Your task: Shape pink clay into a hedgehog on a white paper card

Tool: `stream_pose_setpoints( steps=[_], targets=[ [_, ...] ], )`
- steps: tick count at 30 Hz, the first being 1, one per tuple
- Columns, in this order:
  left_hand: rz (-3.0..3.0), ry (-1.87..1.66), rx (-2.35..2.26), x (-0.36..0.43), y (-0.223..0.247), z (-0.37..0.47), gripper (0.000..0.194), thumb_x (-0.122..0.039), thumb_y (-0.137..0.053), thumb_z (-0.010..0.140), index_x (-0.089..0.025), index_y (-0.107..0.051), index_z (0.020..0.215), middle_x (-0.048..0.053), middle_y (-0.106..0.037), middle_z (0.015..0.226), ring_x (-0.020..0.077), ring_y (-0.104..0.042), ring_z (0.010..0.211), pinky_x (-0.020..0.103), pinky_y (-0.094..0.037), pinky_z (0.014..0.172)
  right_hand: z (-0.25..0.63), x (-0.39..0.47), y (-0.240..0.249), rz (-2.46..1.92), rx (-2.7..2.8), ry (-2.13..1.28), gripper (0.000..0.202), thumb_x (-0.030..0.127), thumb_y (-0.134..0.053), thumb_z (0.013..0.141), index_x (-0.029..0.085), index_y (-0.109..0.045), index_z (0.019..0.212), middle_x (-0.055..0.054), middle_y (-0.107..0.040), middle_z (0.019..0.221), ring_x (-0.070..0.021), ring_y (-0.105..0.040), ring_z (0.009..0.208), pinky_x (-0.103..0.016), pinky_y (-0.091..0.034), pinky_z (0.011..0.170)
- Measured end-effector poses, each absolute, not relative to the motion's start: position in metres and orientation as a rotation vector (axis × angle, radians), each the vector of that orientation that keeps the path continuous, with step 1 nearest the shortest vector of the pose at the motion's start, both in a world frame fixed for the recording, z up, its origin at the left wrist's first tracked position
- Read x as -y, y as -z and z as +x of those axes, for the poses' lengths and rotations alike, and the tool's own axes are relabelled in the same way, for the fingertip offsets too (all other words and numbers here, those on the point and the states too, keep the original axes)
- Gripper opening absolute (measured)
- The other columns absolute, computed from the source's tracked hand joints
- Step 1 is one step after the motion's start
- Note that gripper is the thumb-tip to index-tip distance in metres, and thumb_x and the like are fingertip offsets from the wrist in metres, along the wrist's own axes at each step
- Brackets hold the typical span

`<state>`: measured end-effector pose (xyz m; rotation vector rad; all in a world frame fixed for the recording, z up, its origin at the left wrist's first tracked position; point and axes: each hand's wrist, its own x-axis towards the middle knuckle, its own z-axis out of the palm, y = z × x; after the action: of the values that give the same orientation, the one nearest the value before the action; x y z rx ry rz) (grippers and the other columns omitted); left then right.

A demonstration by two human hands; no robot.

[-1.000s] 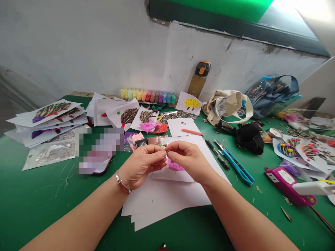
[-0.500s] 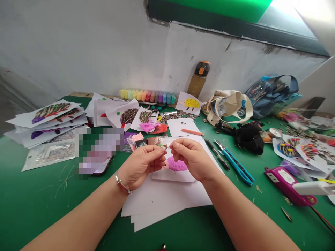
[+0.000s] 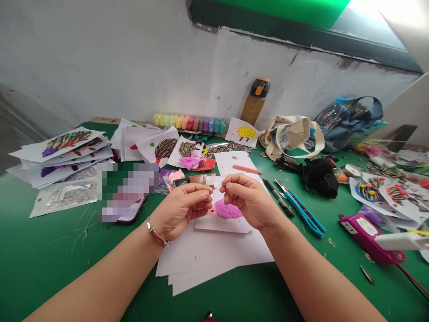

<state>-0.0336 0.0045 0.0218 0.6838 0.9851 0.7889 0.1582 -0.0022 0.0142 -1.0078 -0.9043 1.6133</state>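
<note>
Both hands hover over a white sheet bearing a pink-purple clay hedgehog with a peach snout. My left hand, wearing a silver bracelet, pinches thumb to fingers on something too small to make out. My right hand is likewise pinched, a short gap to its right, and what it grips is too small to name. Beneath the hedgehog sheet lie several blank white sheets. Just behind the hands are small bags of clay, one purple.
A phone and stacked pictures lie left. To the right are a black pen, a blue cutter and a magenta device. Behind stand a bottle and a cloth bag.
My hands have drawn slightly apart, the right one shifting a little right and up. More of the hedgehog's snout and body shows between them.
</note>
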Motion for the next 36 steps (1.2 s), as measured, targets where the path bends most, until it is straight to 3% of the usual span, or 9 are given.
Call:
stream_pose_setpoints(
  steps=[9, 20, 27, 32, 36],
  targets=[
    [0.707, -0.807, -0.987, -0.0046, -0.0223, -0.0322, 0.018, -0.021, -0.082, 0.071, -0.016, -0.074, 0.087, 0.004, -0.069, 0.075, 0.0149, -0.064, 0.070, 0.030, -0.055, 0.070, 0.1593, 0.0024, -0.0130, -0.987, 0.919, -1.702, 0.015, 0.021, -0.080, 0.070, 0.019, -0.073, 0.084, -0.001, -0.073, 0.083, -0.0107, -0.061, 0.064, -0.027, -0.051, 0.065],
    [0.786, -0.755, -0.981, -0.0030, -0.0201, -0.0331, 0.032, -0.037, -0.090, 0.066, -0.014, -0.069, 0.071, 0.001, -0.066, 0.066, 0.0108, -0.062, 0.062, 0.024, -0.051, 0.065, 0.1605, 0.0010, -0.0121, -1.003, 0.942, -1.660, 0.021, 0.030, -0.085, 0.071, 0.019, -0.067, 0.075, 0.002, -0.065, 0.072, -0.0084, -0.053, 0.057, -0.023, -0.043, 0.055],
    [0.724, -0.769, -0.983, -0.0033, -0.0174, -0.0318, 0.021, -0.029, -0.080, 0.079, -0.016, -0.074, 0.094, 0.006, -0.074, 0.080, 0.0174, -0.071, 0.076, 0.033, -0.058, 0.080, 0.1621, 0.0016, -0.0149, -1.044, 0.999, -1.599, 0.030, 0.033, -0.082, 0.074, 0.021, -0.074, 0.100, -0.001, -0.071, 0.081, -0.0109, -0.061, 0.065, -0.028, -0.051, 0.069],
    [0.771, -0.770, -0.976, -0.0039, -0.0181, -0.0328, 0.030, -0.040, -0.086, 0.073, -0.014, -0.073, 0.082, 0.006, -0.074, 0.079, 0.0173, -0.070, 0.075, 0.030, -0.058, 0.076, 0.1629, 0.0026, -0.0154, -1.057, 1.056, -1.552, 0.027, 0.042, -0.080, 0.077, 0.018, -0.073, 0.087, -0.003, -0.073, 0.080, -0.0125, -0.065, 0.062, -0.029, -0.051, 0.066],
    [0.812, -0.794, -0.996, -0.0050, -0.0221, -0.0351, 0.038, -0.045, -0.090, 0.064, -0.014, -0.070, 0.074, 0.003, -0.069, 0.068, 0.0135, -0.065, 0.062, 0.027, -0.055, 0.066, 0.1648, -0.0006, -0.0201, -1.119, 1.139, -1.445, 0.027, 0.044, -0.076, 0.081, 0.018, -0.069, 0.078, 0.000, -0.069, 0.071, -0.0100, -0.058, 0.055, -0.027, -0.046, 0.059]
  ],
)
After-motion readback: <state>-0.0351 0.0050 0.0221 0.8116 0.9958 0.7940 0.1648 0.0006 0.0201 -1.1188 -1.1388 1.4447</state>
